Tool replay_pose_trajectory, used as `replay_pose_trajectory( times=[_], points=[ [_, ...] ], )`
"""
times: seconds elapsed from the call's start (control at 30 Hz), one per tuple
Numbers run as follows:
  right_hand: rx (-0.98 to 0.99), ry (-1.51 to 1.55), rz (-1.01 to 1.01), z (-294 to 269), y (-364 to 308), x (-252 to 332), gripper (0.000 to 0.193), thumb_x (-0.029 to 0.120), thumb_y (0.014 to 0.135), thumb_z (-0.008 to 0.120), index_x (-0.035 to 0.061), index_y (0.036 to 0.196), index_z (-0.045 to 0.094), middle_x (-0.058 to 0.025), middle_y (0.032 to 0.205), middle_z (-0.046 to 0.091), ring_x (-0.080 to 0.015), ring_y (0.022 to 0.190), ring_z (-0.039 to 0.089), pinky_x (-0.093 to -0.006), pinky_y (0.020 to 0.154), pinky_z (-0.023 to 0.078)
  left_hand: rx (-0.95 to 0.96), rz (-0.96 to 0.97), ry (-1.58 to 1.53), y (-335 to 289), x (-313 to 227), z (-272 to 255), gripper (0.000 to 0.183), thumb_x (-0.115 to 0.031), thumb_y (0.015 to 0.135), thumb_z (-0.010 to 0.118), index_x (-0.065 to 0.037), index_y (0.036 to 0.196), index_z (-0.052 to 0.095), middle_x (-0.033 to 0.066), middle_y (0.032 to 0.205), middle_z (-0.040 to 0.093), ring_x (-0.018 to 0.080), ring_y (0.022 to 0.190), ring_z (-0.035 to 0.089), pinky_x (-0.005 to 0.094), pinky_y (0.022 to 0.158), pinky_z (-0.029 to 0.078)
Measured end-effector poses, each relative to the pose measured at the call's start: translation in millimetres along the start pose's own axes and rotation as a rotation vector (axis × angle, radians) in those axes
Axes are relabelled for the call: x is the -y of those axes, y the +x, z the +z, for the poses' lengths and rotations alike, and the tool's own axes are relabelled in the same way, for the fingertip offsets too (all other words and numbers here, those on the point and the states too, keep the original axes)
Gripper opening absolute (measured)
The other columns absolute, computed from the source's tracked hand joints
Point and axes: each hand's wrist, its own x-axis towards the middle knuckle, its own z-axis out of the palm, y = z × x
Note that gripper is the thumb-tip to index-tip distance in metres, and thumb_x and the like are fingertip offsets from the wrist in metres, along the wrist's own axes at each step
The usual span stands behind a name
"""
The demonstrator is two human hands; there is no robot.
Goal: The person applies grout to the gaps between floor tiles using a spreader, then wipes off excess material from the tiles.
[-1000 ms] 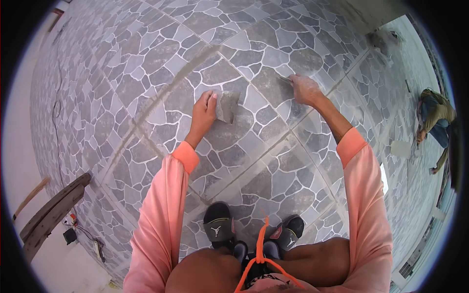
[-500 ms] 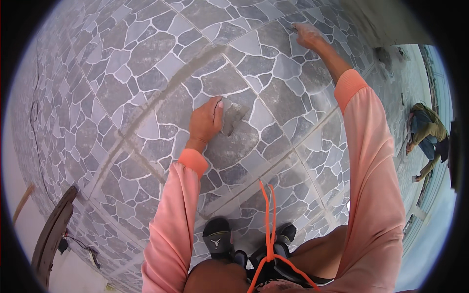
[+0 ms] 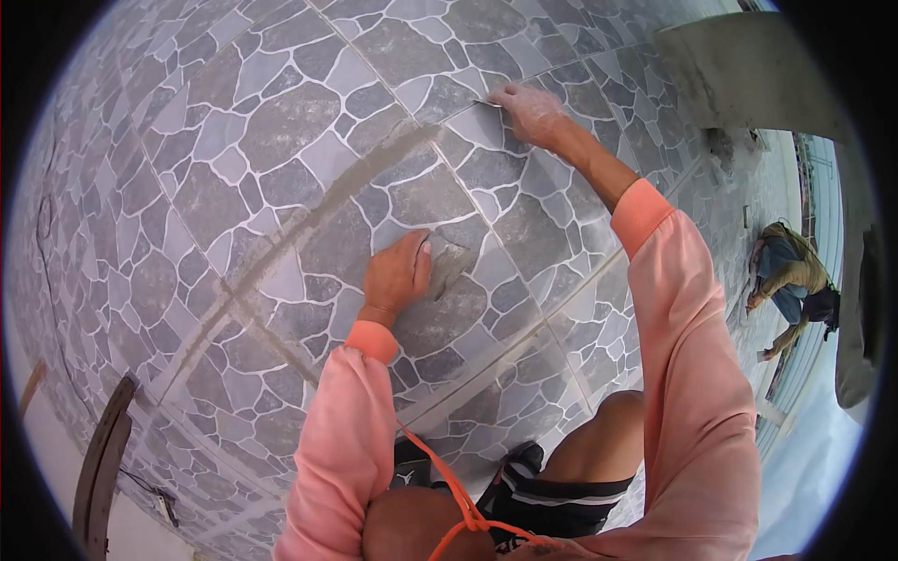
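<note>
My left hand (image 3: 398,271) is closed on a flat grey piece smeared with grout (image 3: 453,266), held over the tiles; its exact kind is unclear. Up at the far joint, my right hand (image 3: 533,114), dusty with pale powder, pinches a small thin scraper (image 3: 485,103) whose edge is at the tile surface. Beneath both hands lies the stone-patterned tile floor (image 3: 290,126), grey patches with white lines. A band of wet-looking grey grout (image 3: 323,210) runs along one joint, left of my right hand and beyond my left.
At the right, another person (image 3: 790,266) bends low over the tiles. A concrete ledge (image 3: 748,75) juts in at the upper right. Weathered wooden boards (image 3: 101,463) stand at the lower left, near a cable (image 3: 154,486). An orange cord (image 3: 454,481) hangs from my neck.
My right hand has moved left and nearer, to the end of the grout band, with the scraper now visible. My left hand still holds the grey piece, and my view has shifted.
</note>
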Motion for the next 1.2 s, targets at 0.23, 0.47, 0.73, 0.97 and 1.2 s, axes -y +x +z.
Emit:
replay_pose_trajectory(
  times=[0.23, 0.47, 0.73, 0.97, 1.2],
  points=[
    [0.054, -0.198, 0.148, -7, 1, -60, 0.041, 0.004, 0.083, 0.052, 0.018, 0.121, 0.056, -0.0074, 0.122, 0.057, -0.0265, 0.114, 0.055, -0.0409, 0.096, 0.044, 0.014, 0.0, -0.015, 2, 1, 4, 0.02, -0.018, 0.09, 0.053, -0.007, 0.105, 0.06, 0.0152, 0.085, 0.066, 0.0361, 0.073, 0.063, 0.0439, 0.064, 0.051],
    [-0.163, -0.213, -0.127, 10, -3, -61, 0.042, 0.004, 0.077, 0.059, 0.0169, 0.117, 0.056, -0.0067, 0.116, 0.058, -0.0238, 0.112, 0.055, -0.0389, 0.098, 0.039, 0.027, 0.002, -0.01, 5, -2, 3, 0.021, -0.019, 0.091, 0.051, -0.006, 0.106, 0.059, 0.0163, 0.087, 0.066, 0.0367, 0.074, 0.063, 0.0445, 0.065, 0.051],
    [0.081, -0.026, 0.403, -15, -64, -33, 0.042, 0.003, 0.078, 0.057, 0.0123, 0.12, 0.057, -0.0106, 0.116, 0.058, -0.0286, 0.11, 0.058, -0.0433, 0.094, 0.045, 0.074, -0.02, -0.011, 2, -5, 3, 0.023, -0.02, 0.092, 0.049, -0.006, 0.108, 0.059, 0.0191, 0.089, 0.066, 0.0396, 0.077, 0.063, 0.0475, 0.068, 0.05],
    [0.286, -0.116, 0.094, -84, -149, -34, 0.037, -0.003, 0.077, 0.053, 0.0076, 0.11, 0.064, -0.0121, 0.114, 0.06, -0.0335, 0.107, 0.058, -0.0427, 0.089, 0.048, 0.06, -0.011, 0.006, 2, -1, 0, 0.024, -0.022, 0.094, 0.047, -0.006, 0.108, 0.058, 0.0196, 0.089, 0.066, 0.0408, 0.078, 0.062, 0.0481, 0.069, 0.049],
    [0.087, -0.095, 0.014, -77, -112, -113, 0.032, 0.003, 0.076, 0.054, 0.0073, 0.106, 0.066, -0.0189, 0.101, 0.065, -0.0357, 0.1, 0.06, -0.0447, 0.086, 0.048, 0.113, -0.075, -0.146, 27, 2, -10, 0.025, -0.025, 0.096, 0.047, -0.003, 0.099, 0.059, 0.0209, 0.081, 0.062, 0.0422, 0.074, 0.06, 0.0466, 0.066, 0.046]
  ],
)
